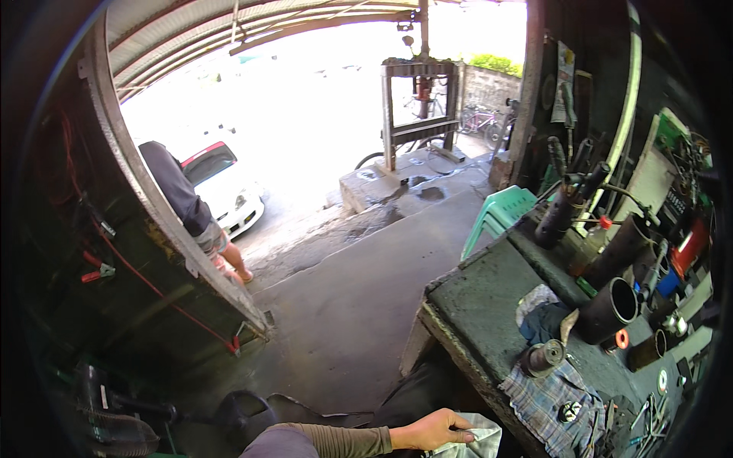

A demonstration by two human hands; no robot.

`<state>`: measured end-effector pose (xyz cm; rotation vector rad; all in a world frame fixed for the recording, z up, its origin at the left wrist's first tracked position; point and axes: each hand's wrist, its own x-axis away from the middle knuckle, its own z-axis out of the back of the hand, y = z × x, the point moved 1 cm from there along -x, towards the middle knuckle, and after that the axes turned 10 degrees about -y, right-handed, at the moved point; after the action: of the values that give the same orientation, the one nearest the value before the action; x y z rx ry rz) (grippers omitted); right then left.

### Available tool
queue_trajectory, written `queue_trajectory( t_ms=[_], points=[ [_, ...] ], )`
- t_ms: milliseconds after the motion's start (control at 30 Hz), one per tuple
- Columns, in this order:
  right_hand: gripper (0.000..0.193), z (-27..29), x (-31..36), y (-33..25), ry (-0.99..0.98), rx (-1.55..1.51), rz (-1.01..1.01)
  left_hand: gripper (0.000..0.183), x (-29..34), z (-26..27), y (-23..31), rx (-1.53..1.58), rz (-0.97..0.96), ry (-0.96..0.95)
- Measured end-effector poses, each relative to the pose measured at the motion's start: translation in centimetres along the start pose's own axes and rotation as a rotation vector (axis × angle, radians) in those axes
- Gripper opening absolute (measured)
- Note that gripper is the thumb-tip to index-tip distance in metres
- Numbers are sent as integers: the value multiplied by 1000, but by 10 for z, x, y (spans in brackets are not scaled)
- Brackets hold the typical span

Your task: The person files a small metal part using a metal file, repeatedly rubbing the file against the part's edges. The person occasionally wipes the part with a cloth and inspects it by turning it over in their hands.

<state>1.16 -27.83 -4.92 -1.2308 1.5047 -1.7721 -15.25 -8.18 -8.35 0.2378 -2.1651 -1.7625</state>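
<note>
My left hand [434,430] comes in from the lower edge, in a brown sleeve, and points to the right. Its thumb and fingers are closed on a pale, crumpled cloth [482,437] beside the workbench. The picture's lower edge cuts off part of that cloth. My right hand is out of view. Nearest on the workbench [481,294] lies a checked cloth [551,397], with a dirty round metal part [544,358] on it. Close by are a dark blue rag [546,320] and an upright dark metal cylinder [608,310].
A green plastic stool [500,210] stands behind the bench. Hand tools [650,421] and a bottle [592,244] crowd its right side. A press frame [420,107] stands outside on a step. By the doorway another person's leg [237,259] shows near a white car [237,191].
</note>
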Motion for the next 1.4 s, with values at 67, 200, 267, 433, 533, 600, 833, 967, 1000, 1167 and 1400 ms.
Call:
queue_trajectory(
  t_ms=[67, 200, 267, 433, 533, 600, 833, 967, 1000, 1167, 1400],
  points=[
    [5, -1, 4, 0, -30, -24, 99, 37, -4, -11, -26, -133, -8, 27],
    [5, -32, 6, 6, 40, -31, 159, 20, -5, -50, -14, -483, -282, 162],
    [10, -28, 2, 32, 82, -127, 117, 19, -6, -52, -4, -557, -388, 163],
    [20, -42, 1, 24, 117, 10, 247, 30, 13, -58, 33, -483, -504, 192],
    [13, -38, 5, 12, 87, -94, 188, 34, 11, -59, 50, -476, -499, 164],
    [11, -35, 6, 0, 102, -115, 201, 35, 12, -63, 62, -568, -498, 175],
    [12, -32, 10, -9, 159, -9, 324, 41, 1, -75, 51, -221, -396, 77],
    [13, -35, 17, -3, 41, 21, 234, 44, -7, -80, 4, 22, -313, 157],
    [14, -33, 15, 8, 7, 33, 235, 45, -4, -80, 3, 19, -303, 161],
    [11, -35, 8, 16, 147, -101, 291, 39, 1, -82, 34, -269, -367, 201],
    [7, -41, -10, -12, 307, -139, 419, 33, 0, -84, 51, -28, -208, 270]
  ],
)
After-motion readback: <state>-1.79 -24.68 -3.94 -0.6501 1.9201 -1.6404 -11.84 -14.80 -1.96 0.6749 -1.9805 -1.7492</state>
